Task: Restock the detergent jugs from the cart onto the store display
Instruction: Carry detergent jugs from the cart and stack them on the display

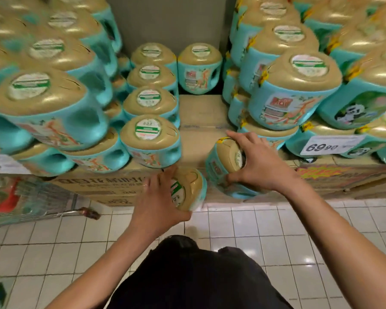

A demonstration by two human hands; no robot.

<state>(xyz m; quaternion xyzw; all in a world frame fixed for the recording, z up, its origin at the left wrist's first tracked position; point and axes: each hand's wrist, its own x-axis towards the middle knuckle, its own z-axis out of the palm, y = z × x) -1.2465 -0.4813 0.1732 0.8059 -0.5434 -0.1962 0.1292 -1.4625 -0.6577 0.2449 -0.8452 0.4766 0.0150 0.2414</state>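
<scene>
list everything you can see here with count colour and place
jug in left hand: one, teal with tan cap, at the display's front edge, tilted
jug in right hand: one, teal with tan cap, just right of it, tilted
stacked jugs: many, too many to count, teal with tan caps, left, centre and right of the display
bare cardboard: one gap, brown, centre of the display
price tag: one in full view, white, right stack
cart: one, metal, at left on the floor
floor: white tiles, below the display
left hand: gripping its jug's cap
right hand: fingers over its jug's cap
</scene>
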